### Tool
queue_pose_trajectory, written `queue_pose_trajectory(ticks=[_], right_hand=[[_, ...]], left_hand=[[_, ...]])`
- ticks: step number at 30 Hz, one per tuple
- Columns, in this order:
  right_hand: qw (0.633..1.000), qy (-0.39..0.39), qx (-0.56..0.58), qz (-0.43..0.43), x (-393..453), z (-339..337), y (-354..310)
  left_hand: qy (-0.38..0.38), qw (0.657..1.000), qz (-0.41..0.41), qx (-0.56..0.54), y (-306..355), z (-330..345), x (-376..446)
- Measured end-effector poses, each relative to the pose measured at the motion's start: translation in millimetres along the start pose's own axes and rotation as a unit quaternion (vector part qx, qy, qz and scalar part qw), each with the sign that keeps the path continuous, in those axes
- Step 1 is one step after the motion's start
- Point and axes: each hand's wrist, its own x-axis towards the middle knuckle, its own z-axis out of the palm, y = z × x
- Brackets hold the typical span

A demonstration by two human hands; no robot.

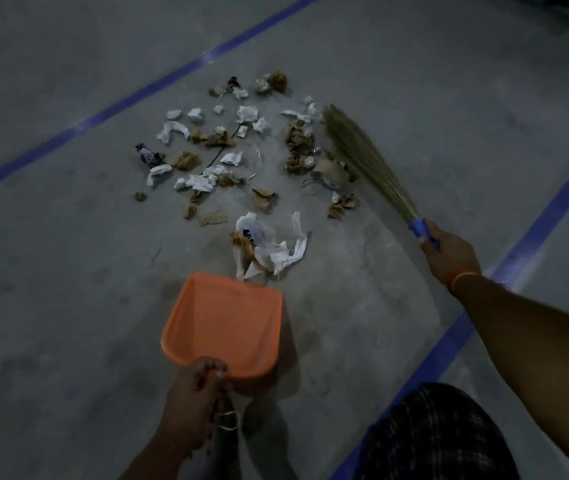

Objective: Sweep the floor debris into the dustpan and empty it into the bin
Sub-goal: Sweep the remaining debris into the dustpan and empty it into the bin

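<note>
industrial hall, bare concrete floor [68,306], blue floor lines [158,86]

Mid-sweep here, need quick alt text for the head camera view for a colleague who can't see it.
A person's left hand holds an empty orange dustpan on the grey floor, its lip at a clump of crumpled paper, while the right hand grips a grass broom beside the scattered debris. Blue tape lines cross the floor.

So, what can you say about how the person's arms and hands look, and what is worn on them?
Both forearms are bare, with no sleeves or gloves in view. The right hand has a thin orange band around its wrist. The left hand shows no ring, watch or band, as far as the dim picture allows.
</note>
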Motion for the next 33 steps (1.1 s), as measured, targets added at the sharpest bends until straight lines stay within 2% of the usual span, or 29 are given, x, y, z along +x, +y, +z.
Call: queue_pose_trajectory(ticks=[3,7,13,20,33], right_hand=[[1.000,-0.001,-0.010,-0.011,24.7,11.9,10.8],[0.998,-0.054,-0.023,-0.026,33.0,22.6,13.8],[0.991,-0.113,-0.032,-0.066,6.0,33.2,32.7],[0.982,-0.156,-0.039,-0.103,-42.6,39.0,55.0],[0.977,-0.141,-0.048,-0.150,-90.0,33.2,60.4]], left_hand=[[0.016,0.999,0.029,-0.005,0.5,18.0,34.4],[0.009,0.999,0.036,-0.008,10.1,27.8,44.4],[0.009,0.998,0.047,0.048,33.5,37.4,67.0],[0.008,0.995,0.080,0.059,75.8,60.5,102.3],[-0.029,0.992,0.079,0.091,92.5,33.1,131.4]])
